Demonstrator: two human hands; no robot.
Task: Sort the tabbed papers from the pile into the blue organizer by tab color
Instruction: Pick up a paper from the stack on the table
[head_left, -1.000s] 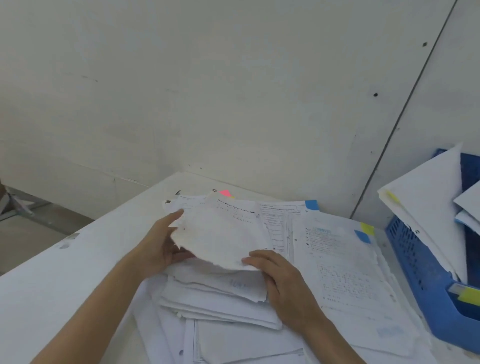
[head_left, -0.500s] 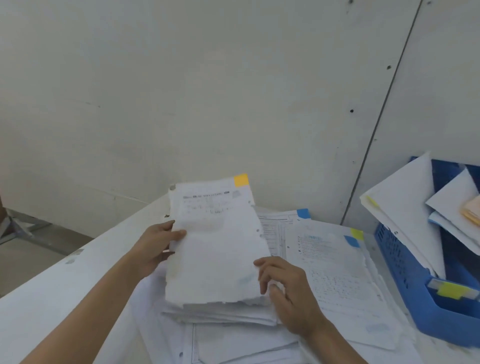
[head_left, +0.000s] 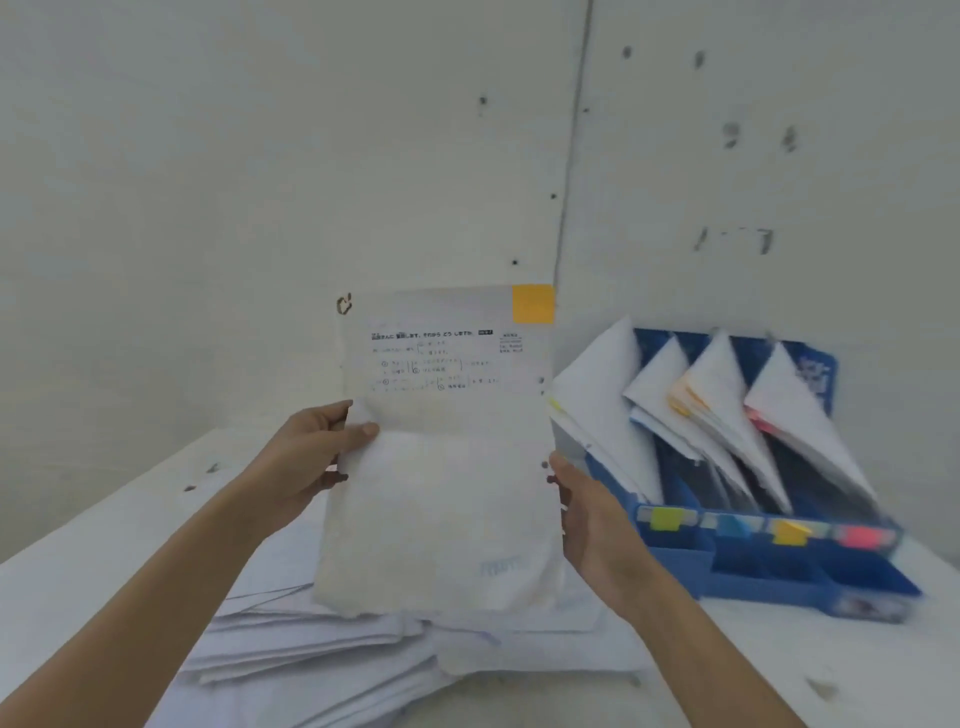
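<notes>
Your left hand (head_left: 311, 457) pinches the left edge of the paper (head_left: 441, 499) with the orange tab (head_left: 533, 304), held upright just left of the blue organizer (head_left: 769, 577). Your right hand (head_left: 589, 514) touches its right edge; if it grips, I cannot tell. The pile (head_left: 332, 649) also lies left of the organizer.

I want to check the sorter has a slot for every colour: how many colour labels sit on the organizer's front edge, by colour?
Yellow-green label: 1
Blue label: 1
Orange label: 1
Pink label: 1
Total: 4 labels on the blue organizer
</notes>
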